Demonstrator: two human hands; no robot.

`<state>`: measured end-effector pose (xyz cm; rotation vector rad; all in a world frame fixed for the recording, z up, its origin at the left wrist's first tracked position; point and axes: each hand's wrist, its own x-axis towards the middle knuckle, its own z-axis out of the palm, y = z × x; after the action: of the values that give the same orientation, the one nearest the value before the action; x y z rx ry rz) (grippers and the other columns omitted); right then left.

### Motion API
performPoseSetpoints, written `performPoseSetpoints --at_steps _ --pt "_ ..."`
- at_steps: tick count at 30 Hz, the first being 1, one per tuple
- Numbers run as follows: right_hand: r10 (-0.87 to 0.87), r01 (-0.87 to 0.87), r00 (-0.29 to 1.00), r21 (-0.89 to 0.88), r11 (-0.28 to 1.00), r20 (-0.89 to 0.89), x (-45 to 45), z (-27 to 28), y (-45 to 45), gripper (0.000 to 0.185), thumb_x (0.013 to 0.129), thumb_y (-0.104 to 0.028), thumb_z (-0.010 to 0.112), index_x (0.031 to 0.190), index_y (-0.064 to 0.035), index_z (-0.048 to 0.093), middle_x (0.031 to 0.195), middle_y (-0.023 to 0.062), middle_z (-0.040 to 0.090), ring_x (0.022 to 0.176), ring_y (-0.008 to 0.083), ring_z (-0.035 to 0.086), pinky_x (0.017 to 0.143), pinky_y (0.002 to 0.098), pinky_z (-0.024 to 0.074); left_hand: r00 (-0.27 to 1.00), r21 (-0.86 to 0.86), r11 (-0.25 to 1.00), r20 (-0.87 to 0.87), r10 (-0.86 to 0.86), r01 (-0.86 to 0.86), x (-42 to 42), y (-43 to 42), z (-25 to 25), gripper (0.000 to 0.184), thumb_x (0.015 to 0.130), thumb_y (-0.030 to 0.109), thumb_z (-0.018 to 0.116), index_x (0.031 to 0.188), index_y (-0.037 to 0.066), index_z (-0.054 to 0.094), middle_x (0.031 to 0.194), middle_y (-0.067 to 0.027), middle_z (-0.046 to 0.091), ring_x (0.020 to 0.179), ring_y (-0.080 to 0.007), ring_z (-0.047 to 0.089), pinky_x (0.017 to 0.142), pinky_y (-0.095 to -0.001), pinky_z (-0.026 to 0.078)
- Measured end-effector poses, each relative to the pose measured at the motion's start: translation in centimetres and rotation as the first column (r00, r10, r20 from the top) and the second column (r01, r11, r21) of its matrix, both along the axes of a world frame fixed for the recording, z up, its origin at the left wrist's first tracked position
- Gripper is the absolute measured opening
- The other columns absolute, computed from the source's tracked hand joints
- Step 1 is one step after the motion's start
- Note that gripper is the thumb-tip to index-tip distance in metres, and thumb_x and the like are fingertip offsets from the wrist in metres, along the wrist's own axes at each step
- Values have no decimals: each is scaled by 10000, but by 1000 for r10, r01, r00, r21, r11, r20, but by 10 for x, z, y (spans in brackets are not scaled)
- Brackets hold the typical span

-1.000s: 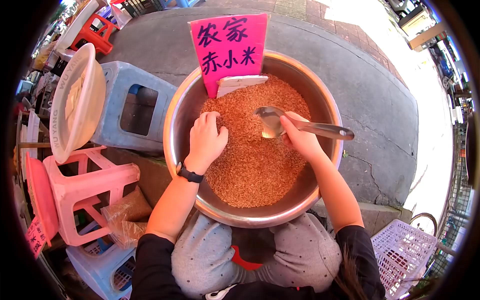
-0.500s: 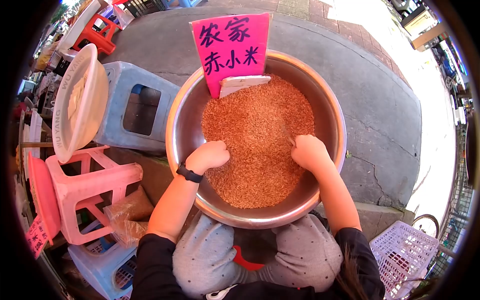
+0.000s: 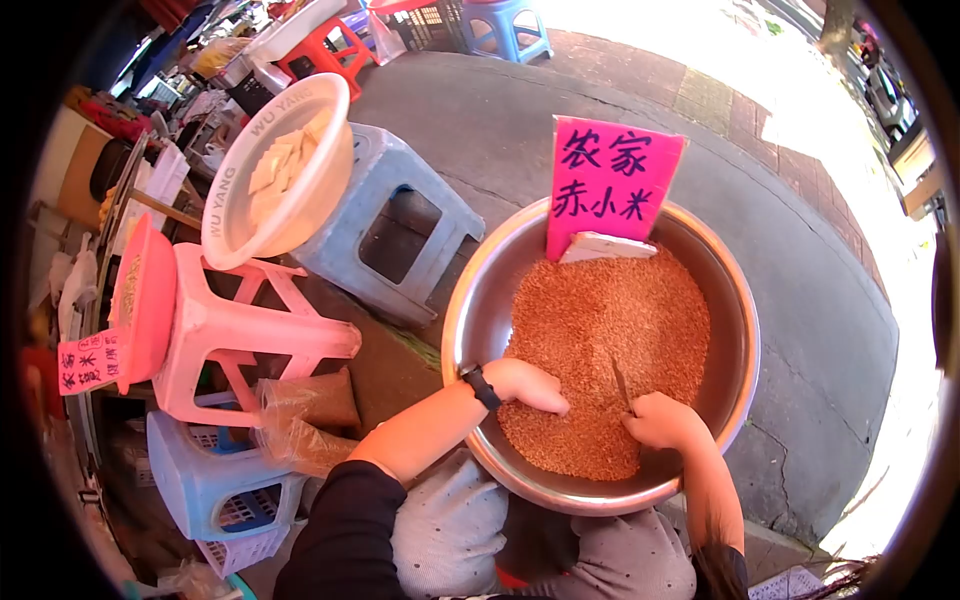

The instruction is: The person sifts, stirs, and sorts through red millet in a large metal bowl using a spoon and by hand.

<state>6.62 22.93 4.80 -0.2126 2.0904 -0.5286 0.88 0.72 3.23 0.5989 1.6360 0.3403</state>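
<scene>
A wide steel basin [image 3: 738, 300] stands before my knees, holding a bed of reddish-brown rice [image 3: 650, 310]. My left hand [image 3: 533, 387], with a dark band at the wrist, rests at the left part of the rice, fingers curled together and their tips against the grains. Whether anything is pinched there is hidden. My right hand [image 3: 664, 420] is closed around slim metal tweezers [image 3: 621, 382] that point up and away over the rice. A pink handwritten sign [image 3: 612, 190] stands upright at the basin's far side, a white block [image 3: 608, 246] at its foot.
Left of the basin, a blue stool [image 3: 390, 220] carries a tilted white bowl [image 3: 230, 215] of pale pieces. Nearer are a pink stool [image 3: 250, 330], a pink basin [image 3: 150, 310], bagged grain [image 3: 310, 410] and another blue stool [image 3: 220, 480]. Grey pavement [image 3: 810, 310] lies to the right.
The view has turned left, so the basin appears farther right and lower. My left hand has reached further into the rice, and the tweezers in my right hand show more plainly.
</scene>
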Motion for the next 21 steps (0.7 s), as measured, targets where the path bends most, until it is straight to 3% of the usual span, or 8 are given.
performPoseSetpoints --at_steps 3,6,7,9,12,15,16,21 --pt "-226 236 969 -98 967 101 -6 16 -1 392 875 -270 446 761 69 606 597 166 594 516 253 607 535 356 493 982 108 976 43 185 -189 1 -2 -26 525 804 436 488 938 -58 603 788 -112 577 686 -211 544 598 -344 438" --pt "-557 575 818 -250 779 147 -5 16 4 344 891 -282 473 781 28 573 530 49 520 450 150 535 419 278 427 858 205 834 142 493 -513 -4 -3 -5 524 870 428 469 1118 -21 576 968 -103 604 828 -175 544 712 -316 458" --pt "-643 641 757 -331 692 122 -4 7 10 329 898 -289 482 818 16 577 568 56 532 442 142 524 405 271 416 732 201 704 210 648 -681 -5 -2 1 472 872 390 502 1142 9 573 1030 -49 585 875 -134 531 706 -286 460" --pt "-800 708 599 -467 529 2 -5 -14 22 322 920 -284 472 875 18 572 616 87 546 502 175 551 459 295 437 600 508 451 172 781 -733 -12 -3 -6 446 859 343 524 1161 16 549 1070 -91 576 914 -168 551 738 -317 469" --pt "-763 463 373 -607 646 -528 -13 -35 33 304 953 -242 425 915 25 565 720 148 595 686 263 593 646 360 452 359 676 530 -392 847 -511 -12 -5 -20 500 838 290 544 1238 4 453 1183 -172 510 1017 -270 534 855 -374 442" --pt "-640 597 354 -362 716 -682 -16 5 19 214 936 -194 428 985 -29 556 840 194 623 771 348 612 676 397 465 177 482 771 -789 589 -417 4 1 -32 598 825 270 547 1299 -27 335 1276 -249 402 1142 -382 439 978 -404 356" --pt "-591 564 364 -335 755 -720 -16 -5 23 177 917 -161 453 1002 -36 545 854 196 623 808 376 603 688 427 465 270 423 796 -781 563 -433 5 1 -26 644 828 275 543 1311 -64 286 1318 -263 340 1211 -423 349 1038 -397 285" --pt "-412 370 506 -241 897 -758 -13 -10 16 228 880 -112 496 1080 -23 558 885 223 615 815 391 594 707 438 476 463 549 725 -558 689 -417 -1 2 -35 615 831 253 543 1298 -76 314 1306 -250 365 1200 -393 386 1020 -417 315"
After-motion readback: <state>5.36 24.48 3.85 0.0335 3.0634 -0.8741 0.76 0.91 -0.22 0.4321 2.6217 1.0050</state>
